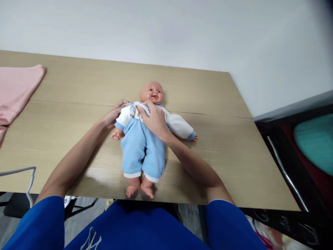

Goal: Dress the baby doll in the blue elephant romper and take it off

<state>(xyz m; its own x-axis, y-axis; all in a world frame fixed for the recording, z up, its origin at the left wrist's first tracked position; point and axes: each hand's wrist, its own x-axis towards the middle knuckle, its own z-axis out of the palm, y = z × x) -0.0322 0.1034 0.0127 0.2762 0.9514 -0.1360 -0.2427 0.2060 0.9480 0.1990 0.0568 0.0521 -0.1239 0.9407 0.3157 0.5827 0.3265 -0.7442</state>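
A bald baby doll (151,91) lies on its back, its feet toward me. It is dressed in a fleece romper (134,144) with blue legs, a white top and white sleeves with blue cuffs. My left hand (116,113) is at the shoulder on the left side of the view, its fingers curled on the romper's cloth and partly hidden behind the sleeve. Across the chest, my right hand (156,119) pinches the front of the romper near an orange-brown patch and covers part of it. The doll's other sleeve (179,125) stretches out to the right.
The doll is on a wooden table (221,166) set against a pale wall. Pink cloth (18,92) lies at the table's left edge. A thin white bent bar (31,177) stands at the near left. Beyond the right edge is a dark rack with a teal item (316,140).
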